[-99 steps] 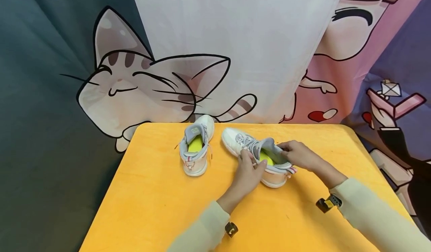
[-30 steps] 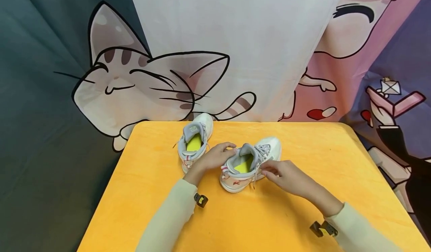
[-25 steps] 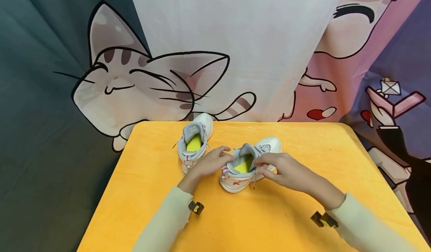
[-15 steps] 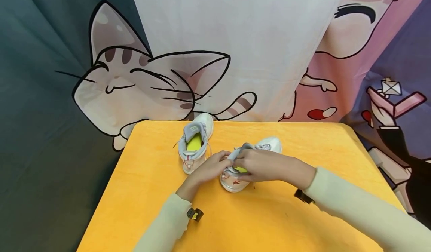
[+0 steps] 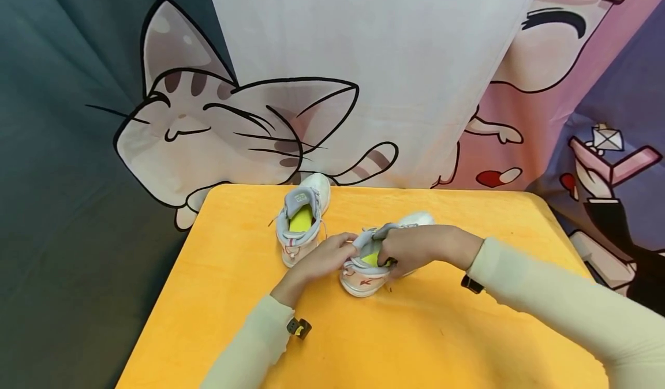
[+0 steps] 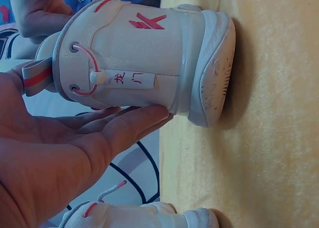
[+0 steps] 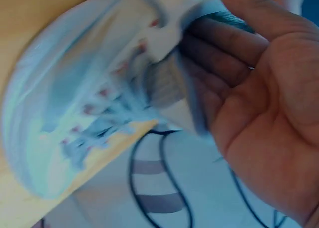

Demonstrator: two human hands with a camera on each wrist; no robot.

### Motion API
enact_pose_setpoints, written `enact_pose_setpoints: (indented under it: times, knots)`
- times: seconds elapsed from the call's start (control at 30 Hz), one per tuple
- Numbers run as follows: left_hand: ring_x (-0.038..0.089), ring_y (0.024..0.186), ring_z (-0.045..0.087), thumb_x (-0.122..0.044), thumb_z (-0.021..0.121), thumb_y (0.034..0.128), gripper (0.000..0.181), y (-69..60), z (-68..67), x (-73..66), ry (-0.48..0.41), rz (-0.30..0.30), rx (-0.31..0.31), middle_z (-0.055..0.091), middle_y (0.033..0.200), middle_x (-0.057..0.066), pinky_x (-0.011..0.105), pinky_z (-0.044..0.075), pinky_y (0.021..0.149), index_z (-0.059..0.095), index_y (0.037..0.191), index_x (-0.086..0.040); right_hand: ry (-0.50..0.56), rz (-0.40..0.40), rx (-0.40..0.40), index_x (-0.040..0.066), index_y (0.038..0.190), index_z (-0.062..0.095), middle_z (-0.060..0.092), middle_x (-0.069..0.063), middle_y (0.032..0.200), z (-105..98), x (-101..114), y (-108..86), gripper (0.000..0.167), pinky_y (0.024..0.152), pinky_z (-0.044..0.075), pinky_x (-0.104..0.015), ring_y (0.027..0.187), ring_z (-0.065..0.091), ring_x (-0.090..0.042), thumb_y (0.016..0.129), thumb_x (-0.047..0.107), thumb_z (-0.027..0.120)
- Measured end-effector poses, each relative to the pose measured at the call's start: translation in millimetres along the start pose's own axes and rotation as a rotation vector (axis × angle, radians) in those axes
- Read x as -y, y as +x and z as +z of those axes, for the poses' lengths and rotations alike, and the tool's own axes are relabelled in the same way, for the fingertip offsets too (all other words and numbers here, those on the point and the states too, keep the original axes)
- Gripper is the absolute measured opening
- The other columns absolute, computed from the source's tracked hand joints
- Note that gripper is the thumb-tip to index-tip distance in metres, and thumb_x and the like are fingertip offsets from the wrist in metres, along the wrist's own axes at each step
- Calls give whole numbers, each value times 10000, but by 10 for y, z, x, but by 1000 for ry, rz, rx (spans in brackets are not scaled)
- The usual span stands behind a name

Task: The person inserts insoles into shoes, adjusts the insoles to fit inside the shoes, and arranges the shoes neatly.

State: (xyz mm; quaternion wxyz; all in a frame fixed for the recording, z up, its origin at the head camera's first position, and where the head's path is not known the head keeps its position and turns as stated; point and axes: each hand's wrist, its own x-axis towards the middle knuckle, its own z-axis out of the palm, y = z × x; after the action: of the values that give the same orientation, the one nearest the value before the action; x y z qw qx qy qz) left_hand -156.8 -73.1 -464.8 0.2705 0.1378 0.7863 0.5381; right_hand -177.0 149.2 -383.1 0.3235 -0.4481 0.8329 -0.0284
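A white and pale-peach sneaker [image 5: 365, 283] with a yellow-green insole [image 5: 372, 258] stands on the table, toe pointing back and right. My left hand [image 5: 323, 258] holds its collar from the left; in the left wrist view the left fingers [image 6: 124, 131] lie along the shoe's side and the thumb is by the heel pull tab [image 6: 37, 77]. My right hand [image 5: 415, 249] grips the right edge of the collar, fingers inside the opening. The right wrist view is blurred, with the right fingers [image 7: 224, 49] behind the shoe's tongue [image 7: 169, 86]. Laces hang loose.
The matching sneaker [image 5: 298, 253] stands just left, toe toward the back edge, its laces loose. Both shoes rest on a yellow-covered table [image 5: 405, 337]. A cartoon-printed curtain [image 5: 395, 60] hangs right behind the table.
Earlier the sneaker pointed back-left; it has turned to point back-right. My left hand has come to its left side. My right hand moved over the opening and now grips the right collar.
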Motion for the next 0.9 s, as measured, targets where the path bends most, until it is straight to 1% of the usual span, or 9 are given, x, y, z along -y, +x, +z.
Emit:
enact_pose_setpoints:
  times: [0.1, 0.2, 0.33, 0.4, 0.47, 0.57, 0.67, 0.73, 0.9]
  knots:
    - [139, 724, 531, -305, 488, 997, 499, -13, 12, -5, 15, -6, -5, 586, 843, 13, 284, 451, 691, 539, 1445, -94, -19, -4, 74, 218, 1044, 741, 550, 147, 782, -32, -47, -31, 153, 665, 376, -208, 675, 428, -24, 964, 348, 742]
    - [147, 721, 536, -322, 485, 993, 498, -27, 17, -17, 26, -14, -18, 594, 837, 14, 293, 453, 686, 544, 1440, -110, -31, 1, 170, 216, 1144, 723, 563, 155, 841, -92, -38, -15, 212, 707, 396, -221, 726, 450, -31, 984, 356, 713]
    - [155, 725, 544, -328, 484, 996, 481, -49, 19, -31, 25, -31, -24, 607, 840, 22, 302, 455, 686, 550, 1424, -118, -53, -9, 314, 175, 1178, 664, 538, 108, 860, -184, 31, 89, 224, 743, 406, -235, 767, 469, -49, 1014, 326, 672]
    - [156, 733, 552, -332, 485, 1003, 476, -49, 23, -34, 26, -34, -21, 615, 847, 25, 305, 462, 693, 548, 1422, -115, -59, 8, 390, 165, 1220, 635, 541, 112, 897, -222, 61, 150, 259, 784, 415, -235, 812, 483, -51, 1020, 328, 659]
    - [151, 727, 552, -337, 483, 1002, 480, -50, 10, -43, 39, -32, -22, 618, 844, 23, 304, 462, 686, 548, 1420, -110, -75, 28, 457, 161, 1220, 619, 522, 111, 898, -266, 92, 216, 273, 801, 404, -235, 834, 474, -56, 1023, 347, 650]
    - [146, 677, 522, -338, 488, 991, 489, -47, 5, -51, 48, -37, -30, 612, 817, 13, 299, 438, 639, 549, 1418, -109, -105, 39, 541, 157, 1139, 606, 476, 102, 845, -308, 115, 313, 235, 765, 379, -229, 793, 448, -64, 1034, 366, 626]
    - [143, 621, 470, -331, 483, 987, 474, -47, 16, -52, 51, -41, -41, 589, 781, 9, 291, 401, 590, 562, 1398, -109, -136, 35, 584, 176, 995, 572, 420, 87, 769, -319, 119, 390, 210, 694, 347, -227, 714, 412, -72, 1038, 377, 614]
    - [139, 623, 470, -328, 471, 997, 468, -44, 33, -50, 55, -35, -44, 589, 796, 11, 288, 405, 589, 560, 1400, -107, -140, 59, 587, 194, 909, 544, 397, 81, 721, -302, 109, 422, 238, 641, 335, -235, 655, 390, -80, 1034, 382, 621]
    - [144, 734, 569, -323, 400, 1044, 477, -48, 69, -40, 86, -2, -43, 630, 921, 37, 299, 476, 691, 527, 1442, -94, -92, 126, 556, 221, 816, 533, 375, 89, 625, -201, 62, 473, 273, 533, 304, -249, 542, 345, -77, 1016, 359, 656]
